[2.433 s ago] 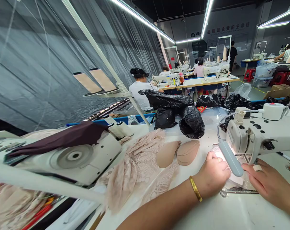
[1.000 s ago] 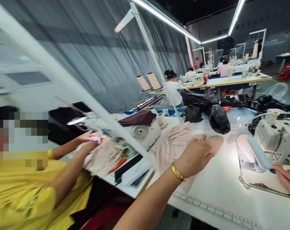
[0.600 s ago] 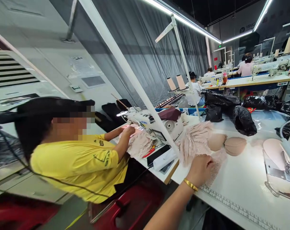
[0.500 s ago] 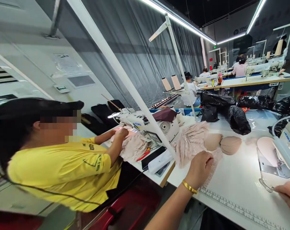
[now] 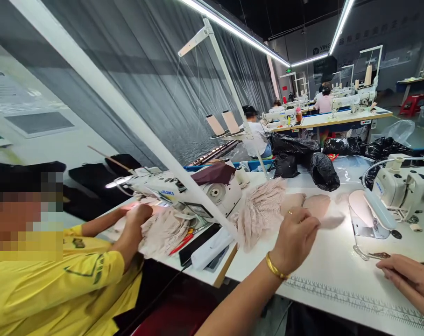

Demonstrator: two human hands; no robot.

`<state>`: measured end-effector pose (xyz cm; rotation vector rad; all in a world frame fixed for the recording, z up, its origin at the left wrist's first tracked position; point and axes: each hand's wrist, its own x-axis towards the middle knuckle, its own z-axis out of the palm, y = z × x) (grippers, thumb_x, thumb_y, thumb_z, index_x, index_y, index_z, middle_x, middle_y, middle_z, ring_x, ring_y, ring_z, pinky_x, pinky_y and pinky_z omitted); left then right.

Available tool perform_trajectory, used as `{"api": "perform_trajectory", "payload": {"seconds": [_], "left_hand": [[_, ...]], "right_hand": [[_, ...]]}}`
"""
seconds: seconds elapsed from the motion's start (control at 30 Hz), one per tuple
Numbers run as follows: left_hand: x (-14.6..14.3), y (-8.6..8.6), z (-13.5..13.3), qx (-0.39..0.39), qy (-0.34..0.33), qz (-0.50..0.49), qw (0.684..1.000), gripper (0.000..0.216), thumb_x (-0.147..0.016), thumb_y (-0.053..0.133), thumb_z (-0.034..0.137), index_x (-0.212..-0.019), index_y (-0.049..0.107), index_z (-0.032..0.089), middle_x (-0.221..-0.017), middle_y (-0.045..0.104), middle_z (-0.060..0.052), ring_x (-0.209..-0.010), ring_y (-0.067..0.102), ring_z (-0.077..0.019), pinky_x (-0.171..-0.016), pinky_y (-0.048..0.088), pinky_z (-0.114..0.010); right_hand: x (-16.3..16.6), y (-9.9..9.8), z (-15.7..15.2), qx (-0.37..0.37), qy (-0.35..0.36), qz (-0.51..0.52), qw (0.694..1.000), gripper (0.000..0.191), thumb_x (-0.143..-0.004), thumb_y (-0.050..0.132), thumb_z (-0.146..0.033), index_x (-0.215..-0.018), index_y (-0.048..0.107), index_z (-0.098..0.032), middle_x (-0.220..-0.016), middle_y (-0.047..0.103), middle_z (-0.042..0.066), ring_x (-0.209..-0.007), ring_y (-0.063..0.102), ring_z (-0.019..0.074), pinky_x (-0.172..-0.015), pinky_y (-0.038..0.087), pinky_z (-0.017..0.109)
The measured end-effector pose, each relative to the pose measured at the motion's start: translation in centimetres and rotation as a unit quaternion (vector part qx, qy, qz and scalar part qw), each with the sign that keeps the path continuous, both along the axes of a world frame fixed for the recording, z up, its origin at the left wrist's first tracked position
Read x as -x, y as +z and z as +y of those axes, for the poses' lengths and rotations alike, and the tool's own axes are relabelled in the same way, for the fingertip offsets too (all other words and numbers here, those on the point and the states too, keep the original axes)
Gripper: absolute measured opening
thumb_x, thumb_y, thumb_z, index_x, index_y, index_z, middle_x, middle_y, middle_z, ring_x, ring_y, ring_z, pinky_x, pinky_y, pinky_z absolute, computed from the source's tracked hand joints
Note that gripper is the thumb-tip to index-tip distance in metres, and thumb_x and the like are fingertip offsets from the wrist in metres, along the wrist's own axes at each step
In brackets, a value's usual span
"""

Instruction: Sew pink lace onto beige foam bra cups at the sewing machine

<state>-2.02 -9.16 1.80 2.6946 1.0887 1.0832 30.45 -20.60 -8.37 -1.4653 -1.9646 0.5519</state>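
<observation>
My left hand (image 5: 296, 238), with a gold bracelet at the wrist, hovers over the white table, fingers pinched. A blurred pinkish-beige piece of fabric (image 5: 333, 222) extends from its fingertips. Behind are two beige bra cups (image 5: 317, 204), partly hidden by the hand, and a heap of pale pink lace fabric (image 5: 261, 205). My right hand (image 5: 408, 280) rests low on the table, fingers stretched out. Just beyond them lies a metal tool with loops (image 5: 362, 252), perhaps scissors; contact cannot be made out. Another pale cup (image 5: 361, 207) lies at the right sewing machine (image 5: 397, 186).
On the left, a co-worker in a yellow shirt (image 5: 93, 275) handles lace at another sewing machine (image 5: 177, 191). A slanting white post (image 5: 128, 121) crosses the view. Black plastic bags (image 5: 324, 170) lie behind the table. A printed ruler strip (image 5: 338, 296) follows the front edge.
The view has swung right. My left hand has moved from the lace toward the cups, and a beige piece now shows at its fingertips. More of the looped metal tool shows beside my right hand.
</observation>
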Motion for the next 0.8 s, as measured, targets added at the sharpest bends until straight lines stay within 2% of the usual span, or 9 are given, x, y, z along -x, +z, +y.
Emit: {"api": "perform_trajectory", "payload": {"seconds": [0.1,0.2,0.27,0.3,0.4,0.53,0.63,0.7,0.8], "left_hand": [[-1.9,-2.5,-3.2,-0.103,-0.117,0.041,0.987,0.016,-0.094,0.057,0.006,-0.089,0.062,0.019,-0.105,0.066,-0.005,-0.093,0.056,-0.0188,-0.091,0.044,-0.035],[-2.3,-4.6,-5.7,-0.035,-0.211,0.153,0.965,0.020,-0.095,0.072,0.030,-0.087,0.057,0.019,-0.103,0.068,-0.002,-0.092,0.058,-0.0191,-0.098,0.042,-0.041],[-2.0,-4.9,-6.5,0.027,-0.246,0.174,0.953,0.031,-0.094,0.075,0.044,-0.090,0.057,0.020,-0.106,0.070,-0.002,-0.093,0.060,-0.0192,-0.099,0.042,-0.041],[-1.9,-4.8,-6.7,0.048,-0.255,0.159,0.953,0.028,-0.097,0.073,0.042,-0.092,0.057,0.020,-0.107,0.070,-0.002,-0.094,0.060,-0.0188,-0.098,0.042,-0.040],[-1.6,-3.9,-6.3,0.082,-0.242,0.070,0.964,0.003,-0.102,0.058,0.020,-0.105,0.060,0.021,-0.106,0.072,-0.003,-0.092,0.060,-0.0176,-0.093,0.046,-0.035],[-1.5,-3.5,-5.0,0.103,-0.169,0.008,0.980,0.034,-0.095,0.047,0.002,-0.118,0.061,0.022,-0.112,0.071,-0.006,-0.101,0.062,-0.0204,-0.091,0.052,-0.035],[-1.3,-4.2,-4.1,0.173,-0.177,0.024,0.969,0.038,-0.092,0.060,0.006,-0.127,0.059,0.022,-0.127,0.069,-0.008,-0.118,0.063,-0.0243,-0.104,0.054,-0.041],[-1.1,-4.7,-3.9,0.214,-0.185,0.051,0.958,0.051,-0.089,0.075,0.016,-0.136,0.056,0.022,-0.138,0.065,-0.011,-0.128,0.061,-0.0286,-0.113,0.052,-0.047],[-0.8,-5.3,-3.9,0.244,-0.170,0.075,0.952,0.068,-0.082,0.089,0.025,-0.142,0.055,0.022,-0.146,0.061,-0.013,-0.134,0.058,-0.0317,-0.117,0.049,-0.051]], "right_hand": [[-1.0,0.9,-0.6,0.025,-0.028,0.009,0.999,0.032,-0.105,0.056,-0.053,-0.119,0.075,-0.032,-0.117,0.077,0.006,-0.105,0.074,0.0274,-0.090,0.061,0.036],[-1.2,2.0,-1.2,0.046,-0.050,0.018,0.998,0.033,-0.106,0.054,-0.055,-0.119,0.074,-0.033,-0.117,0.075,0.005,-0.110,0.071,0.0270,-0.095,0.057,0.038],[-0.7,2.8,-1.6,0.063,-0.053,0.025,0.996,0.033,-0.107,0.052,-0.055,-0.118,0.073,-0.032,-0.113,0.074,0.005,-0.107,0.070,0.0258,-0.094,0.056,0.038],[-0.3,3.1,-1.7,0.071,-0.051,0.027,0.996,0.033,-0.107,0.051,-0.055,-0.117,0.072,-0.032,-0.110,0.073,0.005,-0.104,0.070,0.0250,-0.092,0.056,0.038],[1.6,4.1,-1.7,0.070,-0.038,0.038,0.996,0.030,-0.108,0.050,-0.054,-0.115,0.070,-0.032,-0.106,0.070,0.004,-0.099,0.068,0.0232,-0.085,0.056,0.036],[5.2,4.6,-1.5,0.047,0.013,0.043,0.998,0.024,-0.108,0.054,-0.047,-0.119,0.066,-0.031,-0.110,0.068,0.006,-0.102,0.065,0.0242,-0.088,0.054,0.038],[7.8,4.1,-1.1,0.051,0.040,0.022,0.998,0.028,-0.101,0.063,-0.041,-0.125,0.063,-0.027,-0.113,0.066,0.008,-0.102,0.063,0.0277,-0.088,0.053,0.043],[8.6,3.6,-0.7,0.065,0.039,0.023,0.997,0.017,-0.103,0.054,-0.035,-0.111,0.063,-0.024,-0.104,0.065,0.007,-0.093,0.062,0.0261,-0.082,0.051,0.042],[8.0,3.1,-0.3,0.121,-0.013,0.079,0.989,0.026,-0.107,0.040,-0.038,-0.091,0.056,-0.025,-0.087,0.059,0.002,-0.080,0.057,0.0216,-0.075,0.047,0.036]]}}
